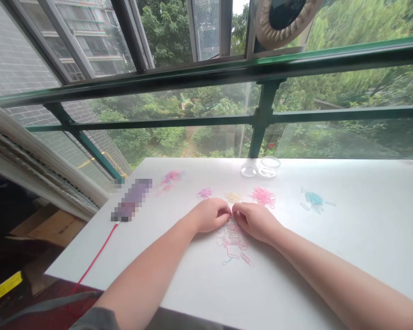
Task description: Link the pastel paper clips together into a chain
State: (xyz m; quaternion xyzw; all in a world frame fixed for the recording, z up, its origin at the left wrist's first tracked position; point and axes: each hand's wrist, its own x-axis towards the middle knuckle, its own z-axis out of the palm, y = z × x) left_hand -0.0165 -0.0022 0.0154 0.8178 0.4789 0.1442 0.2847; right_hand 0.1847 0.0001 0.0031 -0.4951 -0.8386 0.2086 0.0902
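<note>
My left hand (211,214) and my right hand (256,220) meet at the fingertips over the white table, both closed in a pinch. Between them they seem to grip a small paper clip, mostly covered by the fingers. Just below the hands lies a loose cluster of pink and clear paper clips (233,240), some apparently linked. Beyond the fingers are sorted piles: purple clips (204,193), yellow clips (233,197) and pink clips (263,196). Farther right sits a teal pile (314,199), with a few clips strewn around it.
Mixed pink and blue clips (172,178) lie at the back left. A blurred-out phone-like object (132,201) with a red cable (95,261) rests on the left. At the rear edge stand a clear round container (270,166) and a clear lid (248,171), before a green railing (206,120).
</note>
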